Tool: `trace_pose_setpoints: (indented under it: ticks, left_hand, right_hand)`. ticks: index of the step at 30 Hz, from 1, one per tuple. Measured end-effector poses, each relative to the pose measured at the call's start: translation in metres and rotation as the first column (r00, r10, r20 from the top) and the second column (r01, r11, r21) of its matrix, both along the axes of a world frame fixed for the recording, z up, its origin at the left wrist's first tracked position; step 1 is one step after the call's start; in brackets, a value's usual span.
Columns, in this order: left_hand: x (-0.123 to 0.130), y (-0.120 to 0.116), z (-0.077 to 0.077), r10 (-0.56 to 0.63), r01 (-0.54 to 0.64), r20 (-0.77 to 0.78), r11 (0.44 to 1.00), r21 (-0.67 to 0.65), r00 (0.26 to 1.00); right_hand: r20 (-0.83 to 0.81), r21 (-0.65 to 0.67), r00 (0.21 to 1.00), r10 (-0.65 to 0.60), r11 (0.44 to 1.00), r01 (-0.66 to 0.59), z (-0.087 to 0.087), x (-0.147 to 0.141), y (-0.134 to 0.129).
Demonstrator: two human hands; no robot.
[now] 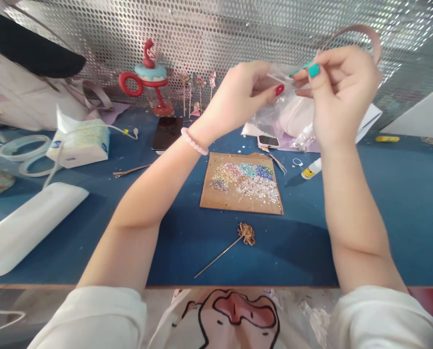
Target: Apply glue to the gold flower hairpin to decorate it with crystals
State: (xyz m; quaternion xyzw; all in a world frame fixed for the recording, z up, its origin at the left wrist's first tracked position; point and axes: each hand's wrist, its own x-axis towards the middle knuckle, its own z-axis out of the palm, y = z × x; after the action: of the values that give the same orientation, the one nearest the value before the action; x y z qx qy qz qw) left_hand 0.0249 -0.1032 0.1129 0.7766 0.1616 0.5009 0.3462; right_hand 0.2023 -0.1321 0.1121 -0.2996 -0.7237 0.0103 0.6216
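Observation:
Raised over the back of the table, my left hand (247,92) and my right hand (342,92) both pinch a clear plastic bag (269,109). The left fingers are closed on its left side; the right thumb and fingertips grip near its top edge. What the bag holds, I cannot make out. Below lies a piece of cardboard (216,199) spread with small rhinestones (256,186) in white, blue, turquoise, pink and yellow heaps. Nearer me, a gold hairpin (219,256) with a flower-shaped head rests on the blue table.
Tweezers (278,163) and a small glue bottle (311,168) lie right of the cardboard. A black phone (168,133), a red-handled cup (154,82) and upright decorated sticks (200,89) stand behind. Left are a tissue box (80,145) and a white lamp-like device (34,225).

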Motion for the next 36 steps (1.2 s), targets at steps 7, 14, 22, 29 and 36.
trace_pose_setpoints:
  ticks: [7,14,22,29,36]
  left_hand:
    - [-0.008,-0.002,0.004,-0.044,0.044,-0.166,0.999,-0.005,0.985]
    - [-0.014,-0.001,0.003,-0.096,0.095,-0.250,0.995,-0.015,0.963]
    - [-0.012,0.000,0.005,-0.102,0.081,-0.180,0.990,-0.120,0.978]
    - [-0.015,0.002,0.005,-0.041,0.022,-0.122,0.988,-0.151,0.992]
    - [-0.014,0.004,-0.002,-0.096,0.042,-0.310,0.983,-0.178,0.946]
  right_hand:
    - [0.181,-0.052,0.983,-0.042,0.997,0.052,0.011,0.011,-0.009]
    - [0.452,-0.170,0.882,-0.132,0.958,0.230,0.016,0.014,-0.022]
    - [0.427,0.039,0.875,-0.228,0.971,0.234,0.017,0.011,-0.018]
    - [0.330,-0.151,0.929,-0.170,0.961,0.230,0.016,0.025,-0.012]
    - [0.264,-0.075,0.935,-0.238,0.961,0.266,0.015,0.023,-0.008]
